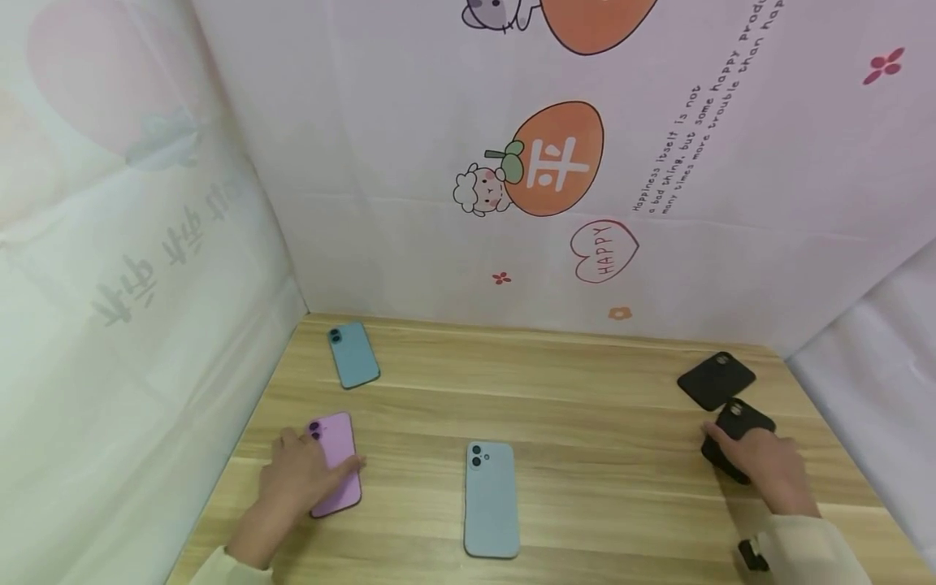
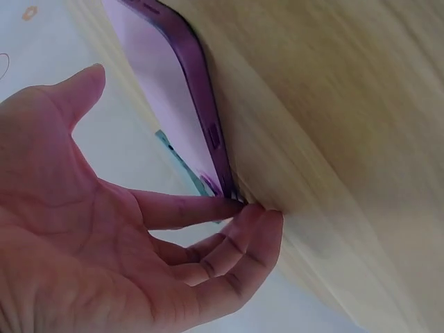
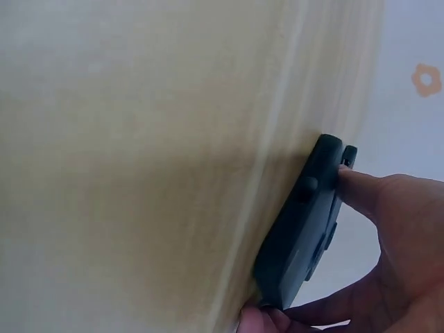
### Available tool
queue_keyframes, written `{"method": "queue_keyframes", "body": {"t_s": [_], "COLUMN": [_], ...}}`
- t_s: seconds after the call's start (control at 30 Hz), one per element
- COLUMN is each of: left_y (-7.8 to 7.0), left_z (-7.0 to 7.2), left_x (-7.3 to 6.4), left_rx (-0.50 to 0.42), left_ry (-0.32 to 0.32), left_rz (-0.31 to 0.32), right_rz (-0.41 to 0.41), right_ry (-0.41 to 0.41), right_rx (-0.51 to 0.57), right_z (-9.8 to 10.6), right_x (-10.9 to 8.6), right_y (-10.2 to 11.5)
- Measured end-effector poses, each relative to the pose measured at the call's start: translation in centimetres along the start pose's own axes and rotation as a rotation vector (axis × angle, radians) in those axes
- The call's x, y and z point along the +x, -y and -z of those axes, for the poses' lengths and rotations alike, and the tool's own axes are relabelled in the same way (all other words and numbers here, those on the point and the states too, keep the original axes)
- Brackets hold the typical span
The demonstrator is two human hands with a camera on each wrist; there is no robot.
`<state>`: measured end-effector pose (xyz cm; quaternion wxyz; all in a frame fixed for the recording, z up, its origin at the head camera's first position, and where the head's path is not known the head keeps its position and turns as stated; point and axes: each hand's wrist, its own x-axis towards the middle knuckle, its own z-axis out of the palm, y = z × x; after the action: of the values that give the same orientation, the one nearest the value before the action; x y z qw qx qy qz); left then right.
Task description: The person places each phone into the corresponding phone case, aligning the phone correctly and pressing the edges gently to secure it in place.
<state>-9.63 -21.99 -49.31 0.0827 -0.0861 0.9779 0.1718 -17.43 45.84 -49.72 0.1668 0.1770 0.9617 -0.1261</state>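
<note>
A pink phone [image 1: 340,455] lies back up at the left of the table. My left hand [image 1: 298,478] reaches over it, thumb spread across its back and fingers at its left edge. In the left wrist view, the index fingertip meets the purple rim of the phone [image 2: 198,83], while the thumb stands away from it. On the right, my right hand [image 1: 775,463] grips a black phone case [image 1: 733,431] between thumb and fingers. The right wrist view has the case [image 3: 298,222] tilted on edge, with the thumb at one side and fingertips at its lower end.
Another black case [image 1: 715,380] lies just behind the gripped one. A blue phone [image 1: 356,356] is at the back left, and a pale grey-blue phone [image 1: 491,504] at front centre. Printed white cloth [image 1: 409,244] hangs around the wooden table [image 1: 600,455].
</note>
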Motion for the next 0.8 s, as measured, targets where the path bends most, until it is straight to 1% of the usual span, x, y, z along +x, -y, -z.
{"method": "queue_keyframes", "body": {"t_s": [0.17, 0.3, 0.4, 0.57, 0.67, 0.8], "left_y": [-0.4, -0.3, -0.1, 0.0, 0.0, -0.2], "left_z": [-0.2, 0.0, 0.3, 0.6, 0.6, 0.7], "left_x": [0.2, 0.6, 0.9, 1.1, 1.2, 1.1], "left_rx": [0.015, 0.016, -0.012, -0.07, -0.087, -0.098], "left_ry": [0.001, 0.012, 0.026, 0.056, 0.058, 0.047], "left_rz": [0.01, -0.001, -0.015, -0.021, -0.021, -0.013], "right_rz": [0.005, 0.02, 0.038, 0.063, 0.06, 0.043], "right_ry": [0.011, 0.044, 0.056, 0.038, 0.033, 0.048], "right_rx": [-0.02, 0.002, 0.008, -0.025, -0.037, -0.044], "right_z": [0.4, 0.6, 0.6, 0.7, 0.8, 0.8], "right_x": [0.4, 0.6, 0.7, 0.9, 0.7, 0.4], "right_y": [-0.2, -0.6, -1.0, -1.5, -1.4, -1.2]}}
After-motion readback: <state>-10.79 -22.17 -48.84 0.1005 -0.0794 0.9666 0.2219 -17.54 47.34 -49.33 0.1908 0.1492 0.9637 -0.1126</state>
